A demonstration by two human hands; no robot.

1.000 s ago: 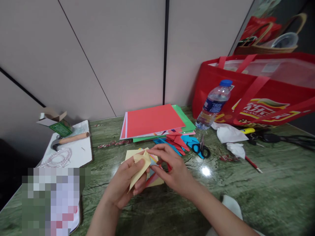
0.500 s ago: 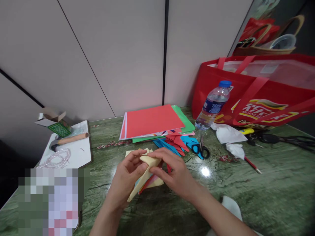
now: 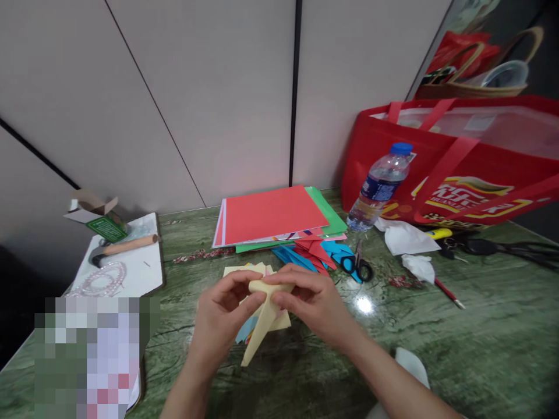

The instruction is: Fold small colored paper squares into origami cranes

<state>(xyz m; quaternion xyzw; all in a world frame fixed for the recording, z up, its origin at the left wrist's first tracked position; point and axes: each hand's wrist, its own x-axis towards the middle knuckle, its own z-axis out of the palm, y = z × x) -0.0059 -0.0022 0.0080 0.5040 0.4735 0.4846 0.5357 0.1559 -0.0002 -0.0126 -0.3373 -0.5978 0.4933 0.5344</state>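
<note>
A piece of pale yellow paper (image 3: 261, 334), folded with a long point hanging down, is pinched between my two hands. My left hand (image 3: 225, 311) grips its upper left edge between thumb and fingers. On the upper right edge, my right hand (image 3: 312, 297) does the same, its thumb close to the left one. Below and behind them lie loose yellow sheets (image 3: 231, 271) and some coloured papers, partly hidden by my hands. Folded blue pieces (image 3: 297, 259) and folded red pieces (image 3: 314, 254) lie just beyond, beside black-handled scissors (image 3: 358, 265).
A stack of coloured paper (image 3: 275, 215) lies by the wall. At right stand a water bottle (image 3: 379, 186) and a red bag (image 3: 449, 163), with tissues (image 3: 408, 235) and a brush (image 3: 449, 293) nearby. At left, a white board (image 3: 148, 256) bears a hammer (image 3: 126, 247), beads and a box.
Both hands have turned the folded yellow paper; its long point now hangs more steeply and further right. My right hand has come slightly lower. The things on the table stay put.
</note>
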